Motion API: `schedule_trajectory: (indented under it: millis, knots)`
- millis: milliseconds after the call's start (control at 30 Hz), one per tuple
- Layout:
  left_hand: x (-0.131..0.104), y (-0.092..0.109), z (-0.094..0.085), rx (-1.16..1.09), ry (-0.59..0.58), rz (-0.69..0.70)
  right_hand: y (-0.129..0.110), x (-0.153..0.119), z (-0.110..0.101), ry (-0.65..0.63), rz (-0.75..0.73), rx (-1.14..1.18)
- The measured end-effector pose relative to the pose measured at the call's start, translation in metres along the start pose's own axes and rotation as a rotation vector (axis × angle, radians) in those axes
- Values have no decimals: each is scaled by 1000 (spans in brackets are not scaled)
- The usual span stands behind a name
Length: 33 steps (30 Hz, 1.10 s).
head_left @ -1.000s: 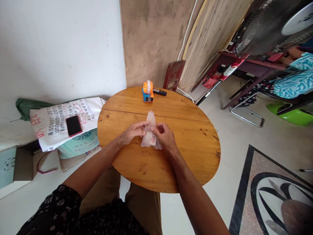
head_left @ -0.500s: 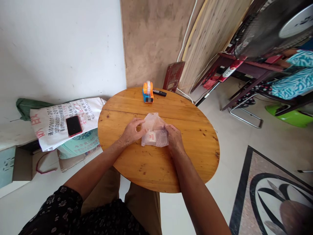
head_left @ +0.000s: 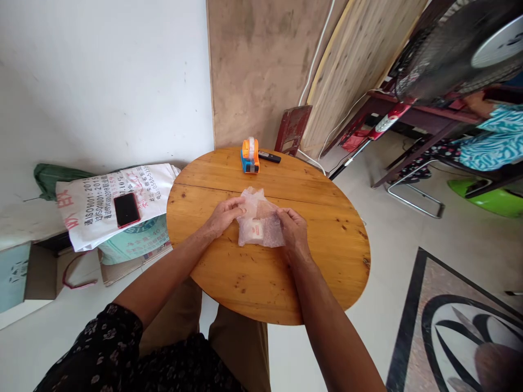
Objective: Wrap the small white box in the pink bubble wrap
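A sheet of bubble wrap (head_left: 272, 231) lies on the round wooden table (head_left: 237, 283), with a small white box with red print (head_left: 256, 231) on or inside it. My left hand (head_left: 224, 215) is at the wrap's left edge, its thumb and fingers closed on the plastic. On the right side, my right hand (head_left: 293, 227) pinches the wrap's upper right edge between thumb and fingers. Whether the box is fully covered by the film is hard to tell.
An orange and blue tape dispenser (head_left: 250, 157) and a black object (head_left: 269, 157) stand near the far table edge. A phone (head_left: 127, 210) lies on white sacks at left. A fan (head_left: 449, 49) and a seated person (head_left: 496, 141) are at right.
The view has shifted slightly, moving everything a little to the right. My left thumb has moved up closer to its fingers at the wrap's edge. My right hand keeps its pinch.
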State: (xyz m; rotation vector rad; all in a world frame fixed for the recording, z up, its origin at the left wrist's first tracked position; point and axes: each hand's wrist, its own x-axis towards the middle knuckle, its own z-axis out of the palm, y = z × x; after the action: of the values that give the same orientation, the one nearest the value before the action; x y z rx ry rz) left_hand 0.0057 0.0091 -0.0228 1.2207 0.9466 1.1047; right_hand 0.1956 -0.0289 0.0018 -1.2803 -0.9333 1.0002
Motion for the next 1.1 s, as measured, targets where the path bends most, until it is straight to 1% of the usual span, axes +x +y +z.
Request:
schedule_trajectory:
  millis: [67, 167, 333, 400, 467, 533, 567, 633, 700, 733, 767, 833, 900, 1033, 1100]
  knots:
    - [1, 0, -2, -59, 30, -28, 2, 3, -2, 29, 35, 49]
    - [1, 1, -4, -106, 56, -49, 6, 8, -5, 40, 58, 63]
    - [2, 1, -5, -163, 90, -57, 11, 12, -9, 45, 66, 56]
    - [1, 0, -5, -154, 86, -43, 12, 12, -10, 38, 71, 51]
    - [0, 0, -5, -105, 66, -9, 12, 11, -10, 30, 78, 48]
    - [-3, 1, -4, 4, 70, 53, 11, 10, -9, 7, 87, 37]
    - [-4, 1, -4, 84, 97, 98, 10, 10, -8, -11, 86, 28]
    - [-7, 2, -3, 262, 204, 204, 9, 8, -6, -53, 72, 6]
    - [-9, 4, -3, 376, 294, 274, 8, 7, -5, -80, 53, -3]
    - [-10, 5, -3, 387, 296, 270, 8, 7, -4, -87, 49, 0]
    - [-11, 7, -3, 373, 269, 245, 8, 7, -4, -95, 52, 5]
    - [-13, 9, -2, 327, 180, 179, 7, 6, -5, -116, 64, 16]
    - [-15, 11, -2, 323, 124, 148, 5, 5, -5, -143, 86, 27]
    - [-20, 15, 0, 429, 97, 145, 3, 4, -3, -193, 140, 21]
    - [-21, 16, 0, 438, 73, 140, 3, 4, -3, -203, 151, 1]
